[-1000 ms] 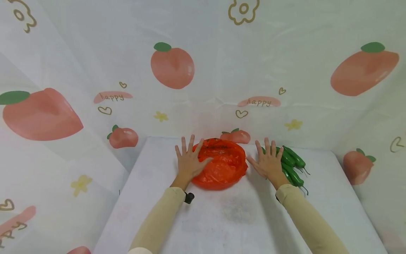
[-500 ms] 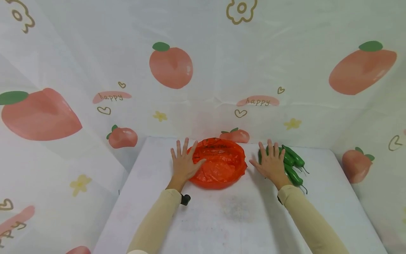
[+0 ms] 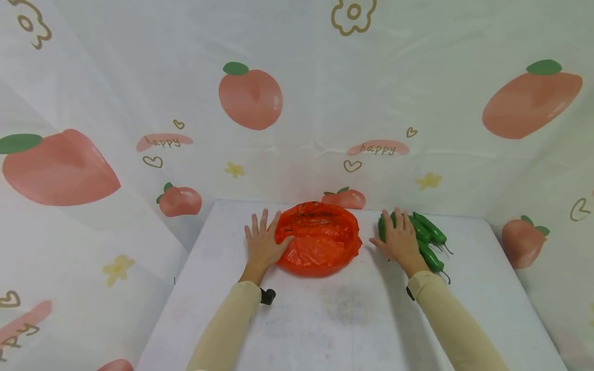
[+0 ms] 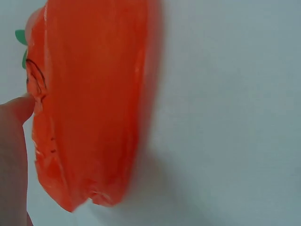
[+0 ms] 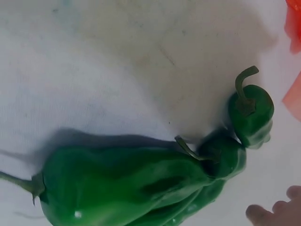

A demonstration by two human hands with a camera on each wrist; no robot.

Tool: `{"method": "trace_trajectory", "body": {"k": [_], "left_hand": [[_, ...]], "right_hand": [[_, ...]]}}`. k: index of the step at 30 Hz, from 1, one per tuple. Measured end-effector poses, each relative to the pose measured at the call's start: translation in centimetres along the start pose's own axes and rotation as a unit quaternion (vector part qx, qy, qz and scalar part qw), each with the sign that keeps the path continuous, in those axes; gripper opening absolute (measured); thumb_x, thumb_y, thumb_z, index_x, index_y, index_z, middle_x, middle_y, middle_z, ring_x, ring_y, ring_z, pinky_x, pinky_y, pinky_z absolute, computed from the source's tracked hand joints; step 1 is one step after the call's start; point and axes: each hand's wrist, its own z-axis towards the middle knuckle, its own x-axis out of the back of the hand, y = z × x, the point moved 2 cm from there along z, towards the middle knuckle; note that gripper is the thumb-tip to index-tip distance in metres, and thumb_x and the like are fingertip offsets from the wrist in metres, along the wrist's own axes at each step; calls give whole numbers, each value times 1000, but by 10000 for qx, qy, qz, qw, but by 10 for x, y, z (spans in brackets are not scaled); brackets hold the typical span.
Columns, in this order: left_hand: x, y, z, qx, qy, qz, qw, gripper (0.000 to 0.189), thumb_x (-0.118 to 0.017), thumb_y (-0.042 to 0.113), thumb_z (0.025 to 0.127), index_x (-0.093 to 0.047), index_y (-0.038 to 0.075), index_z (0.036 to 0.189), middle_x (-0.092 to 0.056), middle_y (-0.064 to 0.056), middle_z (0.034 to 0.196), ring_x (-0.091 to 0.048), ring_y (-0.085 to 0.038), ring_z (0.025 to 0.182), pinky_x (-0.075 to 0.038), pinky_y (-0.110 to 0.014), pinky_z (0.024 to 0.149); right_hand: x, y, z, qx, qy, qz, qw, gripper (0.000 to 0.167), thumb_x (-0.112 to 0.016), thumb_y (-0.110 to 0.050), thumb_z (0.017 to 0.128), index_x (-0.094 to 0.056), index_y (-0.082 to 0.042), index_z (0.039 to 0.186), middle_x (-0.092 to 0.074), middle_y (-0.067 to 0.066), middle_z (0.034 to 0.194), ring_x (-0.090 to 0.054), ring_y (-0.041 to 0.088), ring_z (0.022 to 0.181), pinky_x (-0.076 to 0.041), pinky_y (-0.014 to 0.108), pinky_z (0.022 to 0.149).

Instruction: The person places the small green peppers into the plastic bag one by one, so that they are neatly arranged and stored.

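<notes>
A round, shallow container lined with a red-orange plastic bag (image 3: pixel 320 252) stands near the back of the table, dark print on its inner far side. My left hand (image 3: pixel 263 248), fingers spread, is at the container's left side, its thumb overlapping the rim in the head view. In the left wrist view the thumb (image 4: pixel 21 107) shows beside the red plastic (image 4: pixel 94 103). My right hand (image 3: pixel 400 243) hovers with fingers extended over several green peppers (image 3: pixel 431 257), hiding part of them. The right wrist view shows the peppers' (image 5: pixel 117 183) curved stems, with fingertips (image 5: pixel 257 214) at the lower right.
The white table (image 3: pixel 315 330) has a greyish smudge in front of the container. A white curtain (image 3: pixel 306 118) printed with peaches and flowers hangs close behind the table and along both sides. Dark wrist straps sit at both sleeve cuffs.
My left hand has moved left and slightly toward me, off the container's middle. My right hand has shifted right, over the peppers. The container and peppers stay in place.
</notes>
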Motion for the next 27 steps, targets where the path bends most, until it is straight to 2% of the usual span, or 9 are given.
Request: {"method": "trace_trajectory", "body": {"k": [4, 7, 13, 18, 21, 27], "left_hand": [[-4, -8, -3, 96, 3, -207, 9997, 84, -52, 65, 94, -17, 34, 164, -8, -11, 173, -1, -46, 158, -5, -71, 123], [-6, -14, -6, 159, 3, -307, 9994, 80, -50, 62, 97, -18, 34, 164, -11, -12, 173, -5, -46, 158, -10, -70, 123], [-8, -21, -11, 272, 32, -784, 9965, 76, -52, 56, 98, -21, 32, 164, -16, -11, 171, -15, -46, 156, -24, -70, 119], [-12, -25, -13, 391, -71, -1122, 9929, 75, -51, 55, 99, -20, 33, 164, -20, -9, 170, -22, -42, 153, -29, -69, 117], [-15, -27, -14, 488, -39, -1407, 9888, 75, -52, 54, 100, -20, 31, 164, -25, -10, 168, -29, -39, 147, -31, -64, 117], [-22, -31, -19, 645, 296, -2138, 9743, 73, -57, 45, 100, -25, 27, 163, -38, -12, 161, -39, -37, 129, -39, -57, 108]], "right_hand": [[-4, 1, 1, 6, 134, 106, 9999, 96, -72, -47, 90, -22, -1, 159, -17, 36, 160, -21, 60, 144, -35, 73, 110], [-6, 2, 3, 9, 198, 212, 9996, 96, -73, -45, 90, -24, 0, 158, -20, 38, 159, -27, 60, 140, -39, 71, 107], [-10, 3, 5, -54, 314, 605, 9977, 89, -73, -42, 91, -30, 3, 155, -25, 39, 156, -31, 60, 136, -40, 70, 107], [-12, 4, 7, -201, 310, 966, 9946, 85, -71, -39, 93, -30, 5, 154, -24, 40, 156, -30, 60, 134, -39, 69, 107], [-14, 4, 8, -411, 209, 1263, 9909, 84, -71, -38, 94, -30, 4, 154, -23, 39, 157, -28, 59, 136, -38, 70, 108], [-18, 2, 11, -803, 14, 1738, 9815, 82, -71, -35, 95, -31, 6, 154, -20, 37, 158, -26, 58, 142, -33, 71, 112]]}}
